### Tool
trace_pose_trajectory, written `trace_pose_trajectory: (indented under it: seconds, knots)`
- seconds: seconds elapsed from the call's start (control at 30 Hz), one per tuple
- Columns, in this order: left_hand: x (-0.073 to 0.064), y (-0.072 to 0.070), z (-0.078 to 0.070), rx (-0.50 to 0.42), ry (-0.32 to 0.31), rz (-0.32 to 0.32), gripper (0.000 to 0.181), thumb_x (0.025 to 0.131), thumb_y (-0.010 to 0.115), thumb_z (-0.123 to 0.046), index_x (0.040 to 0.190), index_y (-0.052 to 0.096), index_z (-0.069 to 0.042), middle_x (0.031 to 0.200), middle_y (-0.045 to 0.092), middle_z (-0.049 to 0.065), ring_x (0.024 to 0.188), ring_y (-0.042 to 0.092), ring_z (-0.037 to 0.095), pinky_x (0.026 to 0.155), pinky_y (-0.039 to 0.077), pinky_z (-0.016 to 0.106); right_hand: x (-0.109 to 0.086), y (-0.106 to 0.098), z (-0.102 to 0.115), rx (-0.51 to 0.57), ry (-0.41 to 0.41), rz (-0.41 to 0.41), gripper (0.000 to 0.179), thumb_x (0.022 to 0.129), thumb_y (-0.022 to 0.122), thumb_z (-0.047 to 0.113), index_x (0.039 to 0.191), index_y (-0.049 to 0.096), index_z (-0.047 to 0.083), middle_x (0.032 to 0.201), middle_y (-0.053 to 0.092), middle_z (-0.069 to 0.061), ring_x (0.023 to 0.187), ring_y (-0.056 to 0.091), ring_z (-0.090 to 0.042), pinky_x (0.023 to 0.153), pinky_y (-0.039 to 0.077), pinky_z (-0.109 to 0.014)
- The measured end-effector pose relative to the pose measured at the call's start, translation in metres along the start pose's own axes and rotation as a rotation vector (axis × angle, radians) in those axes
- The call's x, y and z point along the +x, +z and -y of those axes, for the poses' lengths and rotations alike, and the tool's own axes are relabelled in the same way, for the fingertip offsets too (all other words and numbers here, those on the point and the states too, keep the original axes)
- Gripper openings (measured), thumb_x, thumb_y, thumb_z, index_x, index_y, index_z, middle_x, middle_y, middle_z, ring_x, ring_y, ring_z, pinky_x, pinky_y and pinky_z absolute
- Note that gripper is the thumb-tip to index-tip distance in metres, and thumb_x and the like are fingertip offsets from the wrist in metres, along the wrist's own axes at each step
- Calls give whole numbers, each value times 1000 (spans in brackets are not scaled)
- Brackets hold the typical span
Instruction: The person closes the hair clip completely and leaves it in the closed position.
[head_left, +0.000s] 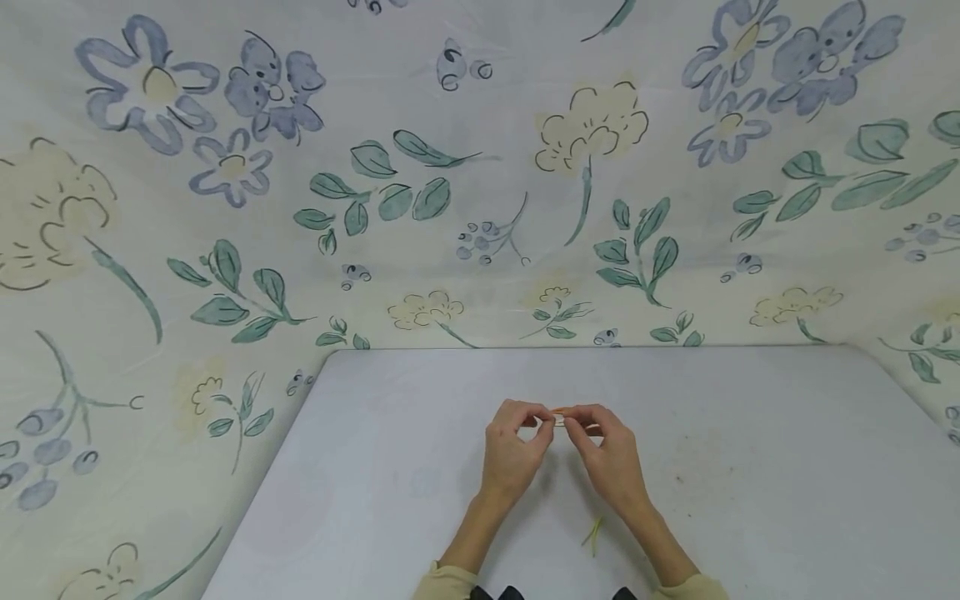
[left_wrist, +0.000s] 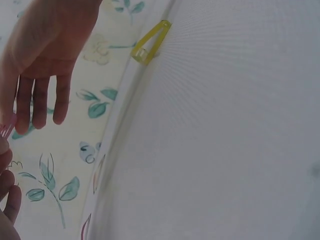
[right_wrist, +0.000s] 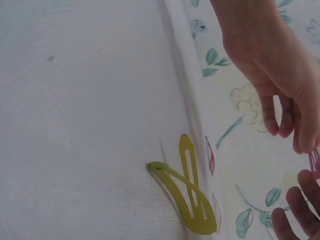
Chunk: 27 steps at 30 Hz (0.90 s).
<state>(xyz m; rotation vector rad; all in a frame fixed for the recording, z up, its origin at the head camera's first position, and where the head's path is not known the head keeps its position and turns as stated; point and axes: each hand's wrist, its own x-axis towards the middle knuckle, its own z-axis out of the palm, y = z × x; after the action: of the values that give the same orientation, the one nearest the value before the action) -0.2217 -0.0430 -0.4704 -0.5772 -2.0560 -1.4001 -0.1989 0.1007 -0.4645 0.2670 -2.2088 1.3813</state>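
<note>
My left hand (head_left: 510, 458) and right hand (head_left: 609, 462) meet above the middle of the white table. Their thumbs and forefingers pinch a small slotted pink hair clip (right_wrist: 314, 162) between them, mostly covered by the fingertips. In the left wrist view the pink clip shows only at the left border, with the right hand (left_wrist: 52, 50) above it. The other fingers of the right hand hang loosely there. A yellow snap hair clip (head_left: 595, 537) lies on the table between the forearms, its two parts spread apart, as the right wrist view shows.
The white table (head_left: 360, 467) has a few small dark specks (head_left: 679, 479) right of the hands. A flower-patterned cloth (head_left: 480, 183) hangs behind the table and along both sides. Black tips (head_left: 510, 593) poke in at the bottom edge of the head view.
</note>
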Motion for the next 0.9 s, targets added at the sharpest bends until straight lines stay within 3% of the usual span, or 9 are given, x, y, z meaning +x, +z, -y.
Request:
trace_pose_trajectory:
  seconds: [0.37, 0.53, 0.67, 0.9]
  knots:
    - [3, -7, 3, -38, -20, 58, 1, 83, 72, -6, 83, 72, -7, 80, 68, -1, 81, 63, 30, 72, 57, 38, 1, -5, 0, 97, 45, 60, 10, 90, 71, 6, 97, 69, 12, 101, 74, 0, 92, 64, -11, 80, 53, -38]
    - [3, -7, 3, -36, -16, 79, 4, 82, 74, -5, 83, 72, -9, 82, 69, 0, 82, 62, 29, 72, 57, 40, 1, -6, -2, 63, 23, 57, 13, 88, 72, 4, 99, 70, 12, 100, 72, 4, 89, 62, -11, 79, 52, -34]
    - [3, -7, 4, -10, -10, 94, 5, 82, 75, -6, 86, 72, -8, 83, 69, 0, 83, 62, 28, 73, 56, 33, 1, -6, -3, 19, -21, 47, 17, 86, 73, 3, 101, 71, 12, 99, 71, 5, 88, 61, -11, 78, 51, -32]
    - [7, -10, 5, 113, 84, 119, 7, 82, 77, -8, 89, 74, -8, 82, 69, 0, 80, 61, 22, 71, 56, 29, 2, -5, -3, -132, -110, 38, 20, 85, 76, 5, 104, 73, 11, 94, 68, 2, 86, 60, -13, 74, 53, -37]
